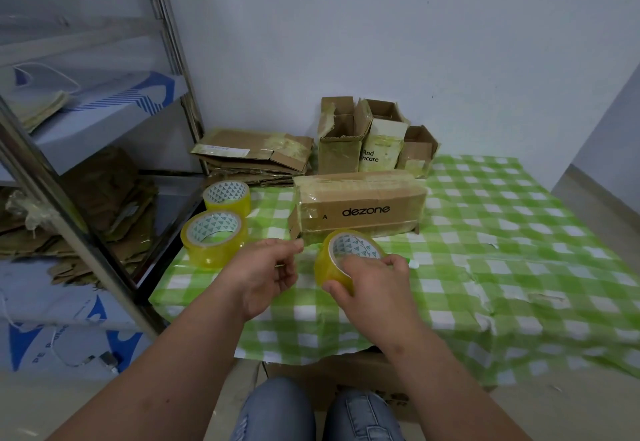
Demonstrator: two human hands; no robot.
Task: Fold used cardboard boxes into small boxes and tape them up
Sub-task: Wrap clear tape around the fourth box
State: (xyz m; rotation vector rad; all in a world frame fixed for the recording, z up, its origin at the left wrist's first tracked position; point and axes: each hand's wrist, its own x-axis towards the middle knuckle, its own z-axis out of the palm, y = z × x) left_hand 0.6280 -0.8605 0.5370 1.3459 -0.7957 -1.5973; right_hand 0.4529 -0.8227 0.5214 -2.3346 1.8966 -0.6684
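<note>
Progress, judging by the layout: one long "dezone" box (360,203) lies closed & taped on the checked surface (519,250); three small boxes (375,135) stand open-topped at the wall behind it, prob. still need sealing. Flat cardboard stack (252,156) at the back left is not yet folded, so plenty is left.

Right hand (374,279) grips a tape roll (341,260) just in front of the box, fingers curled over the rim, thumb under. Left hand (266,271) is beside it, fingers loosely bent toward the roll; can't tell if it pinches the tape end. Two spare rolls (218,222) sit to the left.
</note>
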